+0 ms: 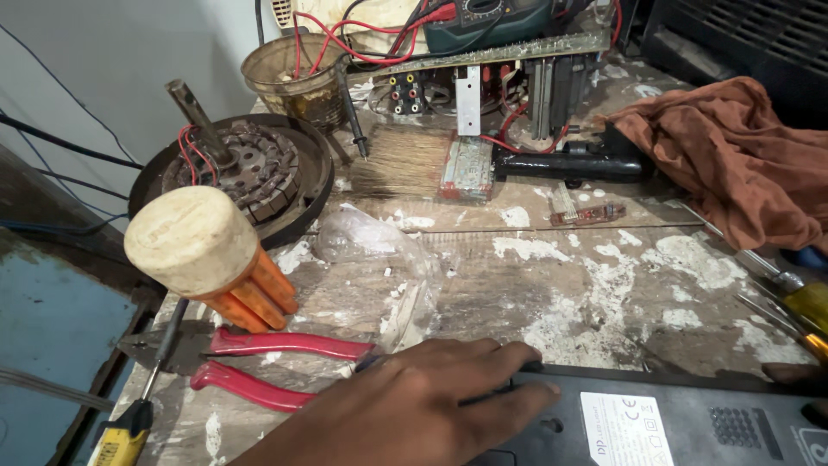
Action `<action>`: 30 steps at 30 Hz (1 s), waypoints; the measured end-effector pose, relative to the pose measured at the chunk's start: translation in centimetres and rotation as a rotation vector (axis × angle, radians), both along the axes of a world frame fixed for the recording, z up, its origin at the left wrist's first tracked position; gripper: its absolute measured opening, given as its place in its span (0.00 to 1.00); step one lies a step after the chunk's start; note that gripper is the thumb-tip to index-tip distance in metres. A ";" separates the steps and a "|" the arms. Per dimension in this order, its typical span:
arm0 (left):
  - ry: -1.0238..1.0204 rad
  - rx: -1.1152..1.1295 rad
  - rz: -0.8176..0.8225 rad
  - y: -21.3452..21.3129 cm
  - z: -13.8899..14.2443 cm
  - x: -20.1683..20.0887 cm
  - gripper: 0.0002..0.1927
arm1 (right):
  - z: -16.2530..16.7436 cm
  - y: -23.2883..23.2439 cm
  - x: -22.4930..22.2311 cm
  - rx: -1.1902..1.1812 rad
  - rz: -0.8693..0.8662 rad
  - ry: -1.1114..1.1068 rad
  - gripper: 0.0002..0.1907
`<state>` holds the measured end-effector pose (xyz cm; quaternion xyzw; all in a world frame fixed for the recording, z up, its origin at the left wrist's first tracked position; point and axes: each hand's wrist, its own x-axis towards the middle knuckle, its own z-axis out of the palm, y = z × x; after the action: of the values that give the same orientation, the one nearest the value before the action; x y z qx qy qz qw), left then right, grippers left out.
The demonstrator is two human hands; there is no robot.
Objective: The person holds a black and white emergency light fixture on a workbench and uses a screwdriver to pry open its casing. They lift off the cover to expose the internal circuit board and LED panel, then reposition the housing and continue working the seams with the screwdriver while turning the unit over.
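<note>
My left hand (pixel 414 410) comes in from the lower left and lies over the top edge of a flat black device (pixel 690 423) with a white label, fingers stretched to the right along that edge. At the right border, a sliver of my right hand (pixel 793 373) touches the same edge of the device. Red-handled pliers (pixel 259 362) lie just left of my left hand, their handles pointing toward it.
A mallet (pixel 203 250) with a cream head and orange handle lies at left, beside a fan motor (pixel 246 168) in a black housing. Behind are a brush (pixel 405 160), a black tool (pixel 569 162), a circuit board (pixel 500 47) and a brown cloth (pixel 733 147). Screwdrivers (pixel 802 302) lie at right.
</note>
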<state>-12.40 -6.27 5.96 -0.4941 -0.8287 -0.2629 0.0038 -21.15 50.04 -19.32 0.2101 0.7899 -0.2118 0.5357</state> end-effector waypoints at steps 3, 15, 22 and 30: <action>0.018 0.016 -0.009 0.0 0.0 -0.1 0.24 | 0.1 0.0 0.0 0.000 0.003 0.005 0.38; -0.276 0.019 -0.065 0.0 2.5 -0.7 0.38 | 1.4 -0.1 0.3 -0.011 0.028 0.023 0.39; -0.385 0.062 -0.071 0.4 4.0 -0.9 0.40 | 2.4 -1.0 -0.2 -0.021 0.053 0.037 0.40; -0.397 0.117 -0.061 0.1 5.0 -1.0 0.36 | 5.4 -3.9 -3.1 -0.013 0.124 0.088 0.41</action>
<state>-13.36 -6.15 10.94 -0.4565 -0.7811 -0.4026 -0.1389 -24.28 46.12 -13.93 0.1475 0.8228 -0.1924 0.5140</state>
